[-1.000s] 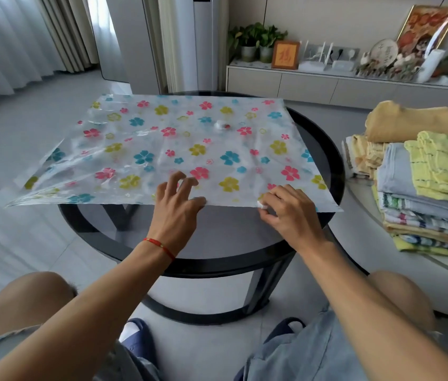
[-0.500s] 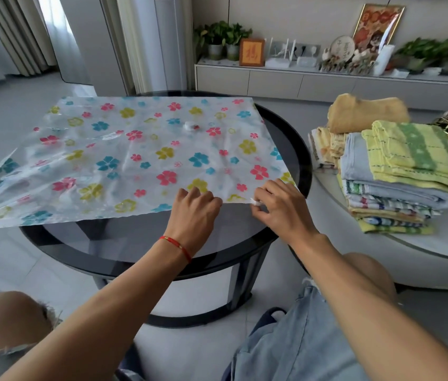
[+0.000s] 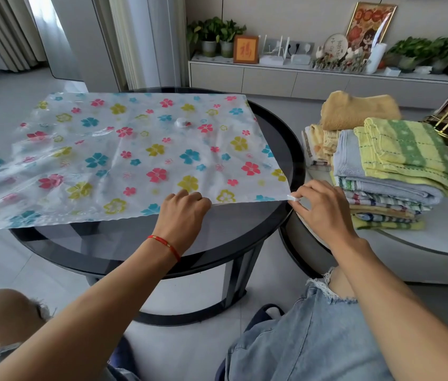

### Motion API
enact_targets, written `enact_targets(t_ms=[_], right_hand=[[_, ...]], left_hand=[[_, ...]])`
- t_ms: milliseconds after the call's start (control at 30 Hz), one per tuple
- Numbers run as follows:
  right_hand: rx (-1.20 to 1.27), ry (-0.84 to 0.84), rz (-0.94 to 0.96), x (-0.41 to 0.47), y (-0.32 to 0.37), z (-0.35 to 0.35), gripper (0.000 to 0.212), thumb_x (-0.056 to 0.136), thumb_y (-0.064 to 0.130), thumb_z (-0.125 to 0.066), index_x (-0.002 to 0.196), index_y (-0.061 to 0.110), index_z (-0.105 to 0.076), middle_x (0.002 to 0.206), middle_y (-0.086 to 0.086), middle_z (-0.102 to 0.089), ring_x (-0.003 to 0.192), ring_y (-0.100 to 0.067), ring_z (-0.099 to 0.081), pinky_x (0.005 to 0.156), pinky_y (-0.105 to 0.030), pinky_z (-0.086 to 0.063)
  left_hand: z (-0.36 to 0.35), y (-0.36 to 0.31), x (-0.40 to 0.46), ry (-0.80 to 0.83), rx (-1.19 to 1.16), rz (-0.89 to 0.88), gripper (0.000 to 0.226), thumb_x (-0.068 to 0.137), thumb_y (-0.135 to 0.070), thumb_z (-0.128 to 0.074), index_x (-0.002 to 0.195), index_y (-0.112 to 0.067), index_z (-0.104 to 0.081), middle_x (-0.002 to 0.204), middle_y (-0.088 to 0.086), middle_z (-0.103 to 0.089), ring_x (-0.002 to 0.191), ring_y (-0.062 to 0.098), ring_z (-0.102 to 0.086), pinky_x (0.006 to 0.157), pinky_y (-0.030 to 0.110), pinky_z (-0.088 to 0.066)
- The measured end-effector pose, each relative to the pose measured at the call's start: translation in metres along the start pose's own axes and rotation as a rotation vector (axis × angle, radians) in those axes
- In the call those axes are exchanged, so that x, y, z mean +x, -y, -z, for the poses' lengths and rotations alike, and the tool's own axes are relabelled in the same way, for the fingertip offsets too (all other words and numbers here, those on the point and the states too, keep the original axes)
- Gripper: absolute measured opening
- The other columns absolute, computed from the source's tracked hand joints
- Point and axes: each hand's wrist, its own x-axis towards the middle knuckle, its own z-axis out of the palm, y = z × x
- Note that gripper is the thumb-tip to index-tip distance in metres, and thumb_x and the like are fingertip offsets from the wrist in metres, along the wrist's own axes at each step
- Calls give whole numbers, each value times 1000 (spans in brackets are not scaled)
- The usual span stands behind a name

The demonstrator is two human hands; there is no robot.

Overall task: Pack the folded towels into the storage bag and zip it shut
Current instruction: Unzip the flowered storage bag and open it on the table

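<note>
Head camera is showing the flower-printed storage bag [image 3: 140, 158] lying flat on the round black table [image 3: 286, 215]. Left hand [image 3: 181, 215] is pinching its near edge with curled fingers while right hand [image 3: 324, 210] is pinching the white zip slider [image 3: 294, 198] at the bag's near right corner. Being thin, limp and probably slippery, the bag is best gripped along that stiffer zip edge, with the folded towels [image 3: 390, 171] waiting right of it.

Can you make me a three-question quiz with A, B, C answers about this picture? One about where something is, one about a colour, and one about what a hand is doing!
1. Where are the towels?
A. inside the bag
B. stacked on the pale table to the right
C. on the floor

2. What colour is the string on the left wrist?
A. red
B. green
C. white

3. What is the right hand doing?
A. resting flat
B. lifting a towel
C. pinching a small white slider at the bag's corner

Answers:
1 B, the pile sits beside the black table, outside the bag.
2 A, a red string circles it.
3 C, its fingertips hold the slider, while the left hand grips the bag's edge.
</note>
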Motion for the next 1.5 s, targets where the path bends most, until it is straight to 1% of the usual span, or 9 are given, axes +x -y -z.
enact_targets(t_ms=[133, 267, 367, 467, 600, 767, 933, 1133, 1500], right_hand=[[-17, 22, -64, -4, 0, 6, 15, 81, 17, -88, 89, 11, -77, 92, -5, -71, 85, -31, -67, 75, -43, -48], [-49, 57, -93, -7, 48, 12, 41, 83, 33, -84, 118, 14, -73, 115, -6, -70, 104, -29, -62, 89, -45, -48], [342, 93, -186, -18, 117, 12, 21, 91, 42, -74, 92, 22, -73, 91, 9, -71, 80, -11, -64, 70, -29, -51], [759, 322, -485, -20, 158, 3, 29, 95, 43, -69, 81, 18, -75, 71, 9, -74, 64, -8, -69, 63, -25, -52], [1426, 476, -957, -9, 176, 7, 25, 100, 18, -67, 112, -5, -68, 100, -21, -76, 84, -36, -79, 80, -42, -65], [1810, 589, -1098, -13, 190, 5, 23, 102, 3, -60, 113, -17, -61, 118, -43, -66, 103, -50, -73, 79, -43, -66], [1843, 373, -1128, -5, 208, -10, 20, 102, 9, -64, 107, -10, -66, 110, -32, -72, 106, -43, -74, 85, -37, -65], [1761, 191, -1038, 2, 213, -22, 20, 100, 8, -67, 106, -11, -70, 98, -17, -81, 92, -26, -80, 93, -32, -62], [1779, 141, -832, -1, 211, -27, 23, 95, 6, -71, 117, -2, -72, 109, -13, -80, 102, -27, -78, 93, -32, -62]], left_hand=[[-1, -4, -1, 7, -45, 13, 21, 81, 1, -59, 86, -17, -69, 75, 2, -63, 73, 28, -55, 56, 30, -32], [-2, -6, 5, -27, -221, 24, 10, 91, -12, -64, 87, -16, -72, 81, 4, -68, 80, 30, -57, 64, 38, -51], [6, -5, 10, -19, -474, 38, 27, 90, -38, -71, 100, -14, -79, 93, 6, -76, 89, 29, -66, 76, 35, -52], [12, 21, 9, 10, -520, -19, 28, 83, -35, -78, 102, -15, -79, 101, 5, -77, 94, 24, -69, 87, 33, -52], [15, 60, -7, 148, -432, -94, 33, 80, -37, -81, 108, -22, -77, 113, -3, -72, 104, 20, -63, 96, 31, -48], [16, 65, -9, 149, -322, -185, 21, 96, -32, -64, 106, -19, -77, 104, 0, -76, 96, 24, -65, 84, 40, -52], [25, 59, -8, -6, -425, -140, 14, 94, -20, -67, 90, -13, -78, 78, 3, -76, 69, 23, -71, 65, 36, -56], [30, 62, -9, 46, -735, 70, 11, 90, -23, -73, 94, -17, -81, 86, -7, -78, 77, 3, -70, 73, 11, -54], [37, 77, 2, 146, -820, 128, 12, 84, -34, -78, 91, -26, -82, 86, -18, -77, 79, -9, -69, 69, 2, -49]])
